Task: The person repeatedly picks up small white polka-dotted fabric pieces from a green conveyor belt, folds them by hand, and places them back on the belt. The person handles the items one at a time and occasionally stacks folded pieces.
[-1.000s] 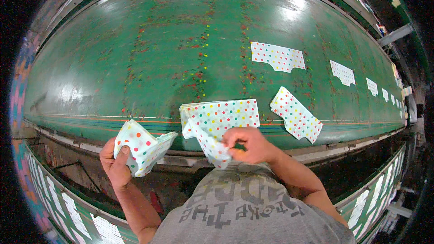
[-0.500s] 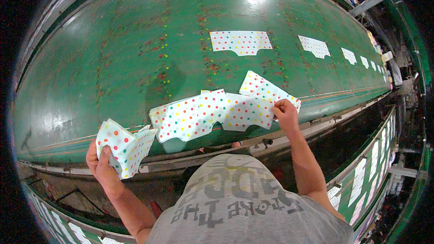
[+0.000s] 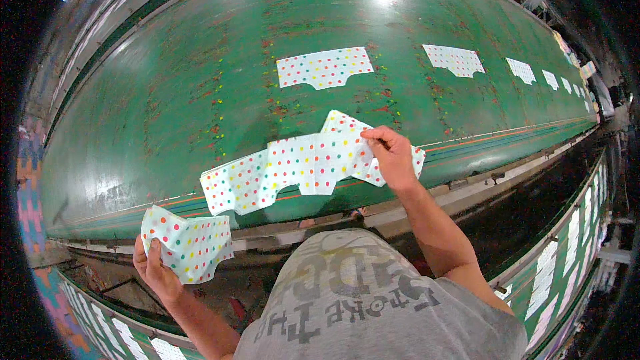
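Pinched between thumb and fingers, a folded bundle of white dotted cloth (image 3: pixel 190 247) hangs in the left hand (image 3: pixel 159 273), at the left near side; the thumb lies across its face. The bundle was already in this hand half a second ago, its sides then folded toward each other in a sharper V; now more of its dotted face shows.

Just right of it, on the near edge of the green table (image 3: pixel 160 127), sits a layered dotted stack (image 3: pixel 230 187). From the stack's right part a single dotted piece (image 3: pixel 310 157) stretches rightward, its notched edge toward the near side. A second ago a dotted piece hung crumpled close to the grey shirt (image 3: pixel 333 293); now this one is spread nearly smooth.

At its far right corner the right hand (image 3: pixel 393 160) has thumb and forefinger pressed together on the cloth. Half a second ago that hand was at the piece's right end, lower, over the right end of the angled pile (image 3: pixel 341 121); now it is farther from the shirt, over the pile's middle, part of which the piece covers.

Beyond, a row of cut-out pieces (image 3: pixel 325 68) runs off to the far right.
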`<state>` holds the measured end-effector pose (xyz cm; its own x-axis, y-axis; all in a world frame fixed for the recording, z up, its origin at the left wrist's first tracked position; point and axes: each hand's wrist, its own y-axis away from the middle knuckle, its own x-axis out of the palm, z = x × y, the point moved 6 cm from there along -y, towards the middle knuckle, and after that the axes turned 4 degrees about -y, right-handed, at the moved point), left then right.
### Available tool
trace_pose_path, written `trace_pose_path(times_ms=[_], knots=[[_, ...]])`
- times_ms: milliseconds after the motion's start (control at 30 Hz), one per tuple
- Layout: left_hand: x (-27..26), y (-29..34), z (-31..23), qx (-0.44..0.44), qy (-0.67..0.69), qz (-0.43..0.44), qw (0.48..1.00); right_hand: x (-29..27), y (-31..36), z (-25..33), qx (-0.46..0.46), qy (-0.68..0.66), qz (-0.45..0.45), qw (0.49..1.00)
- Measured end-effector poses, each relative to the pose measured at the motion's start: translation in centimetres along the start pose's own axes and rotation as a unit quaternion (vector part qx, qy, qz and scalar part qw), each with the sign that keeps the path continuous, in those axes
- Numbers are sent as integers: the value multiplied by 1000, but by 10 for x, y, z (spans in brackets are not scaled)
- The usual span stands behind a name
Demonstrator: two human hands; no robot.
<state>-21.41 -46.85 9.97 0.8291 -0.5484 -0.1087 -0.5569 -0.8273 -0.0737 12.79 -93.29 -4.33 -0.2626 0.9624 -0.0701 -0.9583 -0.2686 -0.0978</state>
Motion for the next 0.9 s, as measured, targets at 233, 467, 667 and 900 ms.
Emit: trace_pose_path(times_ms=[233, 467, 667, 900], knots=[[21, 28, -1, -20, 16, 1, 1000, -111, 31, -41, 69, 60, -110, 990], [53, 37, -24, -11, 4, -12, 1000, -140, 58, -93, 131, 127, -94, 979], [51, 29, -40, 25, -37, -77, 996, -156, 55, -83, 101, 125, -54, 985], [56, 30, -32, 55, -59, -47, 996, -155, 48, -29, -46, 450, -53, 890]])
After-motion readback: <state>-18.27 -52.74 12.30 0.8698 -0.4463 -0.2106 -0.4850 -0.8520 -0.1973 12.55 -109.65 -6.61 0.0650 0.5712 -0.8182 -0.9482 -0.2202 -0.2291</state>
